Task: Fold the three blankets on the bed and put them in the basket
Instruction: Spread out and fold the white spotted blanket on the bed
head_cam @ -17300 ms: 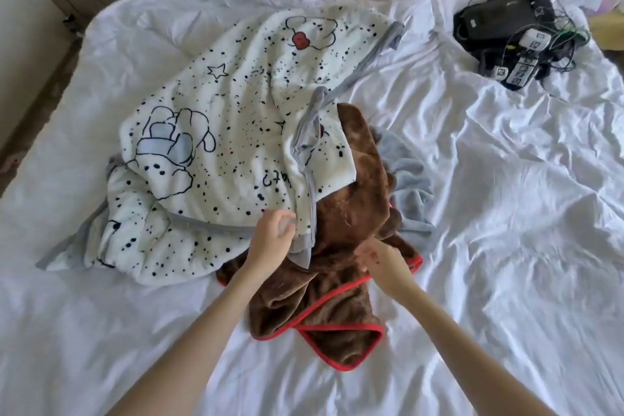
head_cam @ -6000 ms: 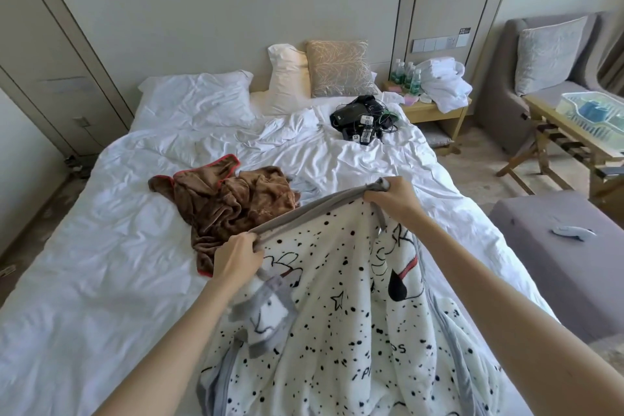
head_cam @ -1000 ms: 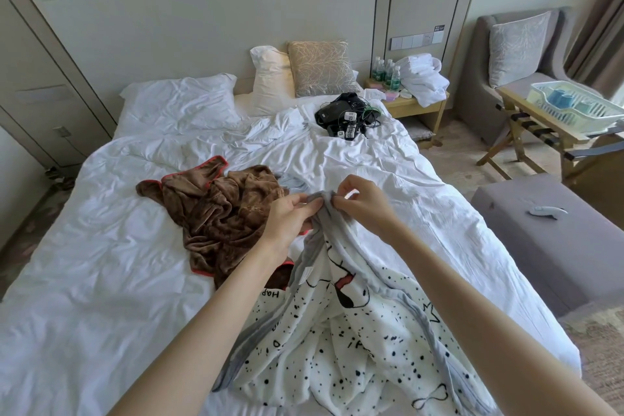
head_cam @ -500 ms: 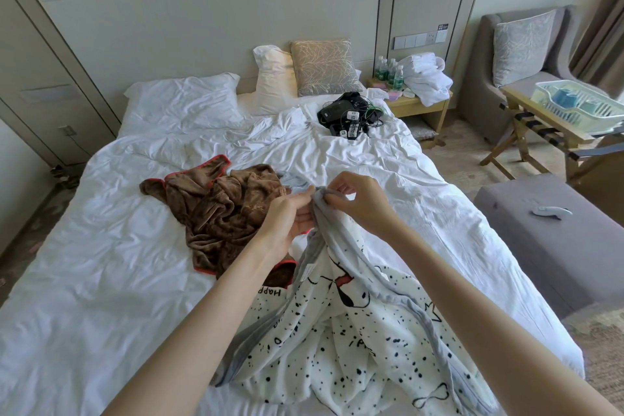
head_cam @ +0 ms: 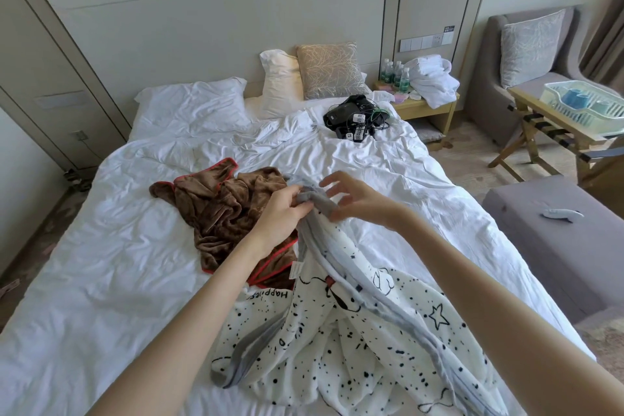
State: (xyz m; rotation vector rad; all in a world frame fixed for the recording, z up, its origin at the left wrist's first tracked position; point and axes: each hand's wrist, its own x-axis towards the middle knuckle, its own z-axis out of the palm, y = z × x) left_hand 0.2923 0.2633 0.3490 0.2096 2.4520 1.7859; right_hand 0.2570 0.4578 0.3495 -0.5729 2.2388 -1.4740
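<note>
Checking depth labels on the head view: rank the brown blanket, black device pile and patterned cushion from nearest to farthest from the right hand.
1. brown blanket: mid-bed, just left of the right hand.
2. black device pile: farther up the bed, towards its right side.
3. patterned cushion: farthest, propped against the headboard.

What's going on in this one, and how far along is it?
A person is working on the spotted white blanket at the bed. The left hand grips its bunched grey edge, lifted off the sheets. The right hand is right beside that edge with its fingers spread. The brown blanket lies crumpled on the bed, not yet folded.
</note>
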